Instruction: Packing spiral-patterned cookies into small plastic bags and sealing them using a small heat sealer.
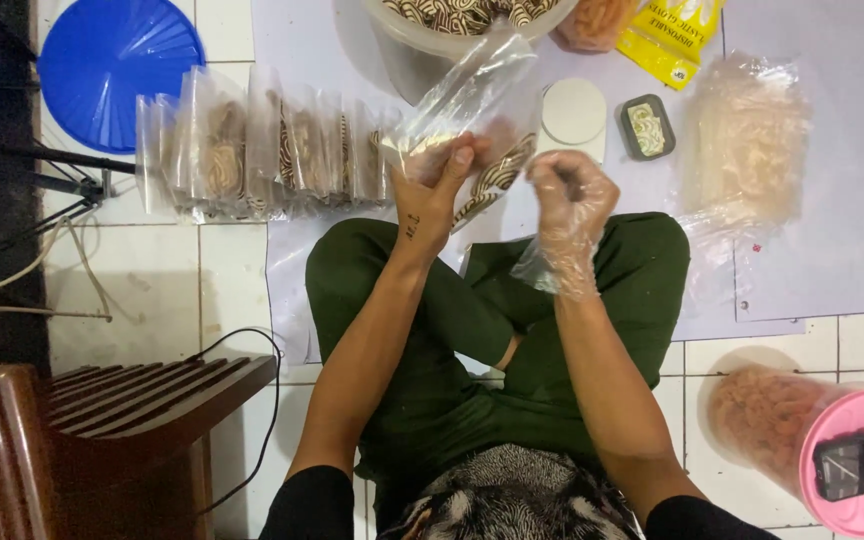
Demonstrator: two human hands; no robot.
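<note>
The left hand (432, 195) pinches a thin clear bag (472, 85) of striped snacks (497, 178) above the lap; light, slippery, contents brittle, so hold by the rim. The gloved right hand (572, 200) hangs half-curled, seemingly empty.

Bright, even overhead light, slightly soft
</note>
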